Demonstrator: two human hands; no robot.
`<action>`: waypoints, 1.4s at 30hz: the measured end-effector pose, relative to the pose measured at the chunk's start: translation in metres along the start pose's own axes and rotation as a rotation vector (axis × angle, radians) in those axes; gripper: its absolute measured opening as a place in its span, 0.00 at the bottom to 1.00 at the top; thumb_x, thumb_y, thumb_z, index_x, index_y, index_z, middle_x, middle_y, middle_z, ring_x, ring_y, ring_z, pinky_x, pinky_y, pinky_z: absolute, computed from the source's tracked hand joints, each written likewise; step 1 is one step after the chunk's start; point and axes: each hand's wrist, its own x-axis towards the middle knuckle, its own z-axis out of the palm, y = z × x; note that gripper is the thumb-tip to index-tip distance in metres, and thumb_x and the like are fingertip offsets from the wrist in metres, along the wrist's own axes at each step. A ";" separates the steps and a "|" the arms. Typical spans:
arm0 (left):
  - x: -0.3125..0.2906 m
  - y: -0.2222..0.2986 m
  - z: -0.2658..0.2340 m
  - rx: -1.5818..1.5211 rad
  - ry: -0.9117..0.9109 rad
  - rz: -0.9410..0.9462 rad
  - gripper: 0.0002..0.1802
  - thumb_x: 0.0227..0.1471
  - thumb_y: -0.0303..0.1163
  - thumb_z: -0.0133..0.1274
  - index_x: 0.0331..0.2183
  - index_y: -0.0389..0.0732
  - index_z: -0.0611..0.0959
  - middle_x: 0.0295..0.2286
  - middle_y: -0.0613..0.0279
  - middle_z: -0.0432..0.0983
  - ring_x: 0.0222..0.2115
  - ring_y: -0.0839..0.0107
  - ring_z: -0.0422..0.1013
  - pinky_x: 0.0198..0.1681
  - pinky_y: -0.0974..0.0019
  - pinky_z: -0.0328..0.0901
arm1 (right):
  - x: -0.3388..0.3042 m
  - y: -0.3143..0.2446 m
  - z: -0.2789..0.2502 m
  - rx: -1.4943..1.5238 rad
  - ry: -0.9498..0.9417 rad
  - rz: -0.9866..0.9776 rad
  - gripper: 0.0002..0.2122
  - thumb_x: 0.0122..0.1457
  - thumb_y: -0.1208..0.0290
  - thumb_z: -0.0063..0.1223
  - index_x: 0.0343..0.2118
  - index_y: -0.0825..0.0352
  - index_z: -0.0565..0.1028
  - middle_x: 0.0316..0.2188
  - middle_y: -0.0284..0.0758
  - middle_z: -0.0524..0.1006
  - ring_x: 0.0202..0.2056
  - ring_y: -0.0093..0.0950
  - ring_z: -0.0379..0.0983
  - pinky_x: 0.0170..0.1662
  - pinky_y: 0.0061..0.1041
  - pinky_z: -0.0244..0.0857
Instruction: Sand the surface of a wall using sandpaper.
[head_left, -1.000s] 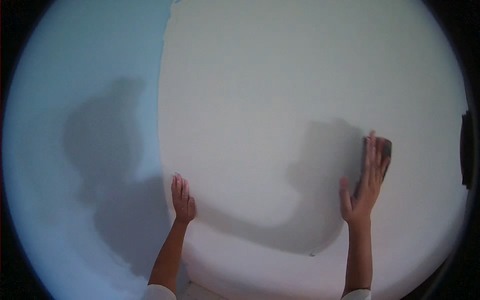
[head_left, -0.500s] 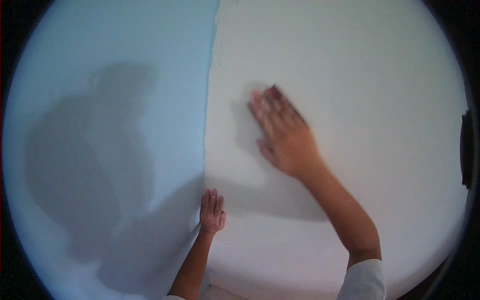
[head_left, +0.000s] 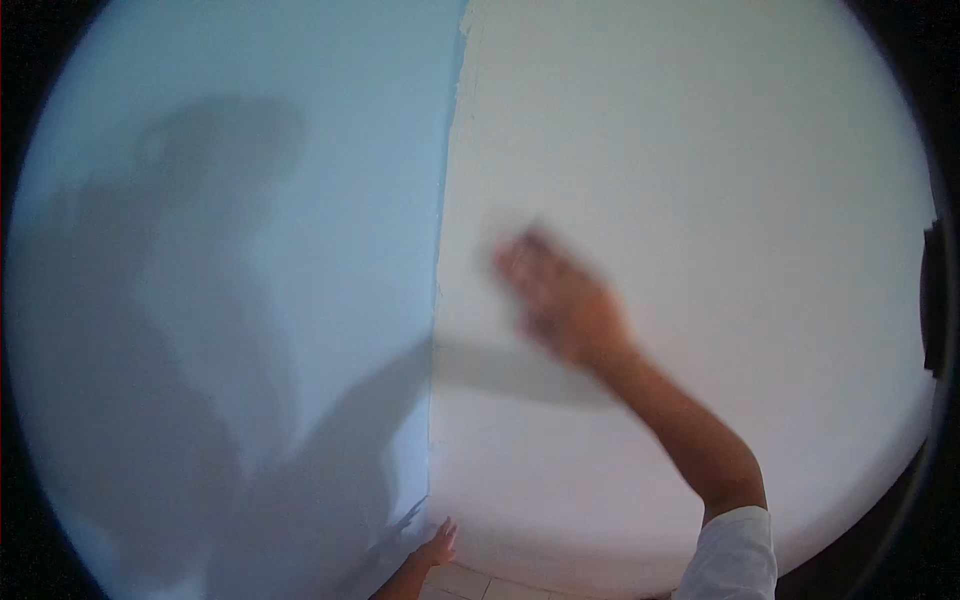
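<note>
A blue wall (head_left: 350, 150) meets an off-white wall (head_left: 700, 180) at an upright corner with a ragged paint edge. My right hand (head_left: 565, 300) is in front of the off-white wall, right of the corner, its fingers smeared by motion. Dark patches show around those fingertips; whether a thin sheet lies under the palm, I cannot make out. Low down by the foot of the corner is my left hand (head_left: 439, 545), small in view, fingers stretched out and nothing seen in it. Whether it touches the wall is unclear.
Pale floor tiles (head_left: 510, 590) show at the bottom, below the off-white wall. A dark object (head_left: 933, 300) stands at the far right rim. Shadows of my head and arms (head_left: 200, 330) fall across the blue wall and over the corner.
My left hand has dropped from the corner edge to near its foot. The right hand has moved a little lower and blurs. The view has shifted, with the corner now further right.
</note>
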 end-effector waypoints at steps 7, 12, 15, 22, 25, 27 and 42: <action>-0.092 -0.023 0.024 -0.132 -0.105 -0.065 0.23 0.55 0.39 0.45 0.50 0.38 0.74 0.52 0.45 0.68 0.53 0.47 0.65 0.55 0.55 0.62 | 0.050 -0.111 -0.072 -0.171 0.301 0.284 0.36 0.54 0.60 0.55 0.65 0.59 0.53 0.66 0.34 0.54 0.67 0.33 0.46 0.67 0.35 0.43; -0.226 -0.022 0.008 -0.205 -0.205 0.084 0.22 0.56 0.40 0.46 0.49 0.37 0.75 0.48 0.45 0.71 0.50 0.51 0.68 0.54 0.54 0.63 | -0.118 -0.306 0.074 0.359 -0.448 -0.015 0.37 0.54 0.62 0.57 0.66 0.59 0.52 0.67 0.30 0.51 0.67 0.26 0.46 0.66 0.29 0.47; -0.313 -0.027 -0.008 -0.368 -0.273 -0.020 0.23 0.56 0.41 0.47 0.49 0.38 0.75 0.46 0.45 0.74 0.49 0.52 0.70 0.53 0.55 0.63 | -0.206 -0.358 0.060 0.216 -0.573 -0.164 0.40 0.52 0.56 0.58 0.66 0.53 0.51 0.68 0.25 0.48 0.66 0.25 0.46 0.67 0.29 0.45; -0.475 -0.052 0.004 -0.325 -0.251 -0.205 0.17 0.55 0.39 0.47 0.42 0.39 0.78 0.42 0.45 0.76 0.44 0.51 0.72 0.48 0.54 0.66 | -0.079 -0.383 -0.225 -0.151 -0.237 0.443 0.37 0.50 0.62 0.60 0.64 0.53 0.56 0.65 0.31 0.55 0.65 0.41 0.49 0.64 0.37 0.53; -0.529 -0.007 -0.011 -0.227 -0.115 0.083 0.13 0.55 0.35 0.46 0.39 0.39 0.79 0.39 0.46 0.77 0.42 0.52 0.73 0.46 0.54 0.66 | -0.057 -0.419 -0.318 -0.365 0.135 0.558 0.38 0.50 0.60 0.58 0.65 0.54 0.56 0.66 0.32 0.53 0.66 0.44 0.45 0.66 0.43 0.45; -0.571 0.026 -0.018 -0.227 -0.095 0.002 0.13 0.55 0.34 0.45 0.39 0.39 0.79 0.38 0.47 0.77 0.42 0.51 0.72 0.46 0.54 0.66 | -0.045 -0.463 -0.335 -0.474 0.275 0.676 0.37 0.51 0.56 0.56 0.65 0.54 0.57 0.67 0.33 0.51 0.67 0.46 0.42 0.67 0.45 0.39; -0.989 0.228 -0.249 0.069 0.954 0.465 0.13 0.45 0.21 0.48 0.37 0.37 0.77 0.34 0.50 0.74 0.39 0.50 0.70 0.44 0.51 0.64 | -0.219 -0.901 -0.476 -0.327 0.117 0.720 0.28 0.59 0.55 0.49 0.62 0.55 0.62 0.65 0.38 0.55 0.65 0.47 0.47 0.65 0.47 0.42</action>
